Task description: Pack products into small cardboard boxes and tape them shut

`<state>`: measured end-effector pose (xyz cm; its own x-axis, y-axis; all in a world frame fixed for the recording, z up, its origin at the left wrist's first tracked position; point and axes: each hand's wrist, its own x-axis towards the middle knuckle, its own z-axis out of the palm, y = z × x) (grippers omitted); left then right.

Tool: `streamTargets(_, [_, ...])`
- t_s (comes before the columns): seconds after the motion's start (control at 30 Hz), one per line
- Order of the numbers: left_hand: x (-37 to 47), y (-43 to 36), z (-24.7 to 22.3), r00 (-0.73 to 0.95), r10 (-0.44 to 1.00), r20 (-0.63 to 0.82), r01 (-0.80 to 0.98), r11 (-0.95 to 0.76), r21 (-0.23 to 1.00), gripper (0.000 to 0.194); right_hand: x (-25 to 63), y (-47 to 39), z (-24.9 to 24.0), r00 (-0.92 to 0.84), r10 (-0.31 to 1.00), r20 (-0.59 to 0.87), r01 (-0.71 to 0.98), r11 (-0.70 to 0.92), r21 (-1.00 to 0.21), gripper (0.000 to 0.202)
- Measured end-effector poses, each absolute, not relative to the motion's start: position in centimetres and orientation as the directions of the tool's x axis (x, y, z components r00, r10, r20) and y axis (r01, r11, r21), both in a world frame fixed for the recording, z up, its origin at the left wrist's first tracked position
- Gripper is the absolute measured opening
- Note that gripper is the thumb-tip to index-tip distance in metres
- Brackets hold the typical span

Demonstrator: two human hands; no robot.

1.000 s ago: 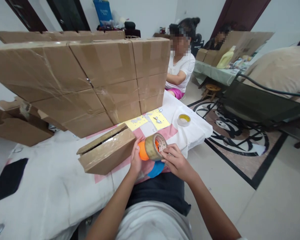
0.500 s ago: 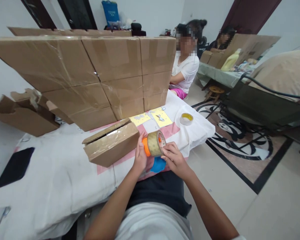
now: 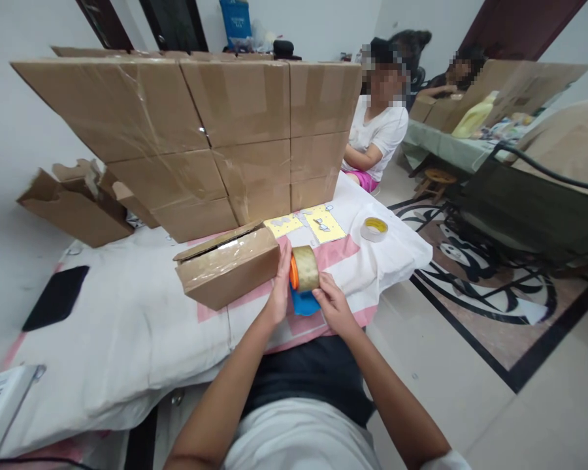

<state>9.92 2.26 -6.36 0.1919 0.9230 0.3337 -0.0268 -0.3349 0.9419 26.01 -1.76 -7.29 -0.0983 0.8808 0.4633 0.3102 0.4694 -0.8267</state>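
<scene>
- The person's left hand (image 3: 277,290) is flat, fingers straight, against the orange piece (image 3: 294,274) at the tape roll's (image 3: 308,267) end.
- The right hand (image 3: 334,305) holds the roll's other edge between bent fingers.
- The roll is just right of the small box (image 3: 235,267), above the cloth (image 3: 151,313).

The bare left-hand grip (image 3: 279,287), its fingers extended, is lying along the orange side of an orange-and-blue plastic tape dispenser (image 3: 304,304); the bare right-hand grip (image 3: 334,305) is touching the right edge of the wide translucent tan tape roll (image 3: 307,269) on it. Just left, a brown cardboard box (image 3: 235,266) is resting on the white-and-pink cloth-covered desk (image 3: 142,326). Behind, a wall of taped brown cardboard boxes (image 3: 247,156) is standing; a white, yellow-cored tape ring (image 3: 370,234) is lying rightward. A white-shirted co-worker (image 3: 379,134) is sitting beyond.
</scene>
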Motion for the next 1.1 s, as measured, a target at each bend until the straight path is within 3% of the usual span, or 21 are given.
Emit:
streamTargets(0.13, [7.1, 3.0, -5.7, 0.340, 0.856, 0.390, 0.176, -0.465, 0.867, 0.059, 27.9, -1.2, -7.1, -0.083, 0.930, 0.358, 0.115, 0.366, -0.924, 0.039])
streamTargets(0.27, [5.1, 4.7, -4.4, 0.524, 0.756, 0.393, 0.196, -0.556, 0.808, 0.070, 29.6, -0.8, -5.7, -0.313, 0.924, 0.219, -0.050, 0.214, -0.976, 0.042])
streamTargets(0.37, [4.5, 5.8, -2.9, 0.611, 0.725, 0.319, 0.158, -0.506, 0.848, 0.075, 30.2, -0.4, -5.1, -0.406, 0.896, 0.179, -0.076, 0.162, -0.984, 0.044])
streamTargets(0.5, [4.8, 6.4, -0.8, 0.645, 0.729, 0.229, 0.292, -0.512, 0.808, 0.058, 30.4, 0.3, -5.4, -0.310, 0.936, 0.167, -0.030, 0.166, -0.986, 0.042])
streamTargets(0.6, [5.4, 6.1, 0.1, 0.601, 0.772, 0.205, 0.334, -0.476, 0.813, 0.052, 30.4, -0.2, -5.6, -0.031, 0.948, 0.317, 0.137, 0.318, -0.938, 0.033])
streamTargets(0.67, [5.8, 5.8, 0.3, 0.561, 0.802, 0.207, 0.353, -0.458, 0.816, 0.049, 30.2, -1.4, -5.5, 0.170, 0.857, 0.486, 0.303, 0.424, -0.854, 0.022])
streamTargets(0.73, [6.3, 5.4, 0.4, 0.510, 0.829, 0.230, 0.409, -0.468, 0.783, 0.048, 29.8, -3.0, -5.3, 0.255, 0.739, 0.624, 0.417, 0.498, -0.761, 0.012])
streamTargets(0.8, [7.0, 4.9, 0.5, 0.432, 0.862, 0.264, 0.484, -0.469, 0.739, 0.047, 29.0, -4.4, -5.2, 0.223, 0.691, 0.687, 0.446, 0.555, -0.703, 0.013])
streamTargets(0.87, [8.1, 4.1, 0.4, 0.315, 0.899, 0.303, 0.557, -0.434, 0.709, 0.049, 27.9, -5.1, -5.5, 0.125, 0.730, 0.672, 0.416, 0.576, -0.704, 0.019])
streamTargets(1.0, [10.5, 2.2, 0.1, 0.097, 0.913, 0.395, 0.659, -0.357, 0.662, 0.049, 25.7, -3.9, -7.0, 0.003, 0.841, 0.540, 0.235, 0.525, -0.818, 0.042])
streamTargets(1.1, [11.4, 1.0, -0.3, 0.165, 0.880, 0.445, 0.618, -0.444, 0.648, 0.039, 24.4, -1.9, -8.1, 0.024, 0.900, 0.436, -0.050, 0.436, -0.898, 0.047])
